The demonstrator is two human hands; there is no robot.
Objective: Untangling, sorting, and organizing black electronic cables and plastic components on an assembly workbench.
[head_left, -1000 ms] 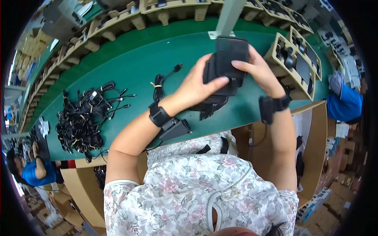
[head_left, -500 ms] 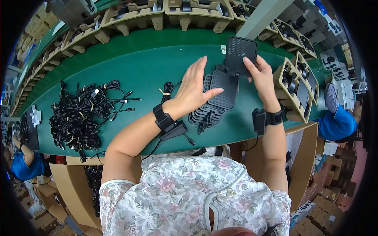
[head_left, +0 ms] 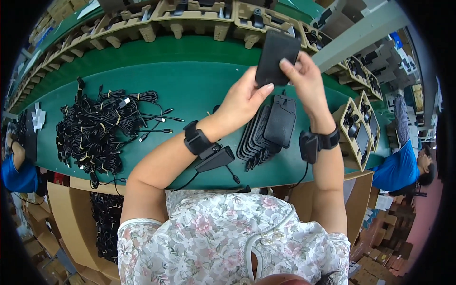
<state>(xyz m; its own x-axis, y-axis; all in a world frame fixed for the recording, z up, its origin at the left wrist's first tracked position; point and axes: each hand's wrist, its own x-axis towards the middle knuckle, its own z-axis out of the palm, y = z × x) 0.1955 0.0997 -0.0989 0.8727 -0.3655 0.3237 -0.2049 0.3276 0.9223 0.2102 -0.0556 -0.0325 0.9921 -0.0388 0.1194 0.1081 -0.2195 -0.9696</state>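
Note:
Both my hands are raised over the green table around a flat black panel (head_left: 278, 59) with rounded corners, its plain side in view. My left hand (head_left: 239, 102) pinches its lower left corner, the thumb in front and the fingers partly hidden behind. My right hand (head_left: 306, 78) grips the right edge, thumb laid across the face. Below them leans a fanned stack of similar black panels (head_left: 280, 121); the top one shows a plain face, while mesh faces show at the stack's left side. Each wrist wears a strapped black device.
A heap of black cables (head_left: 95, 130) tied with bands lies on the left of the table (head_left: 190, 80). Moulded brown trays (head_left: 192, 23) with parts line the back; more trays (head_left: 354, 126) stand at right. A grey post (head_left: 361, 35) rises behind. Co-workers in blue sit at both sides.
My left hand has moved up from above the stack onto the held panel. That panel now shows a plain face instead of mesh, as does the stack's top one. The view has shifted slightly.

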